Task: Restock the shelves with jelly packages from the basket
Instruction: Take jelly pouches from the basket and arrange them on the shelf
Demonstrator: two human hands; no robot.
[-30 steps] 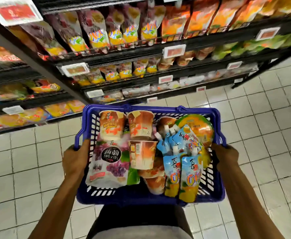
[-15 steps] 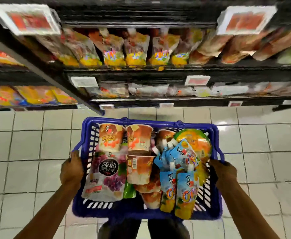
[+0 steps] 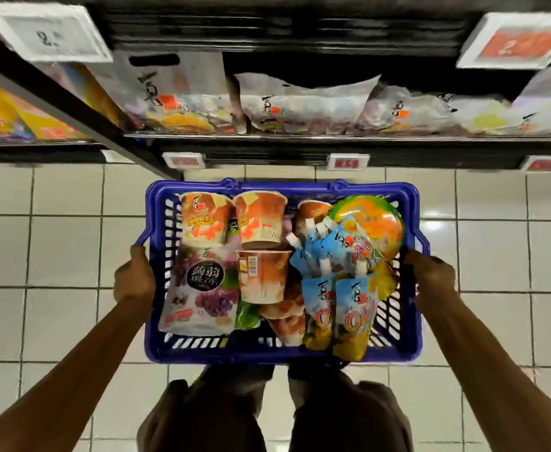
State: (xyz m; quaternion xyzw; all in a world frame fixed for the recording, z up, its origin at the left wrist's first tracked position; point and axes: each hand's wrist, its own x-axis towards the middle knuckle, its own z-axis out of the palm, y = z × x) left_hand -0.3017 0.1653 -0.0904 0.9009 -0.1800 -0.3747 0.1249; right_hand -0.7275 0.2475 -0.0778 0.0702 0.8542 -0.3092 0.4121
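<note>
A blue plastic basket (image 3: 280, 353) is held low over the tiled floor, in front of my knees. My left hand (image 3: 133, 277) grips its left rim and my right hand (image 3: 432, 278) grips its right rim. Inside lie orange jelly cups (image 3: 207, 220), a grape jelly bag (image 3: 202, 288), several blue and yellow spouted jelly pouches (image 3: 352, 308) and a round orange-lidded jelly pack (image 3: 375, 220). Just beyond the basket is the low black shelf (image 3: 332, 138) with pale jelly bags (image 3: 303, 106) lying on it.
Price tags (image 3: 347, 162) line the shelf edges, with larger tags (image 3: 515, 40) on the shelf above. Yellow and orange packs (image 3: 13, 115) fill the neighbouring shelf at left. White floor tiles (image 3: 55, 249) surround the basket. My dark trouser legs (image 3: 267, 412) are below it.
The view has dropped toward the lowest shelves and closer to them; upper shelves have left the frame. The basket stays gripped by both hands and sits nearer the floor.
</note>
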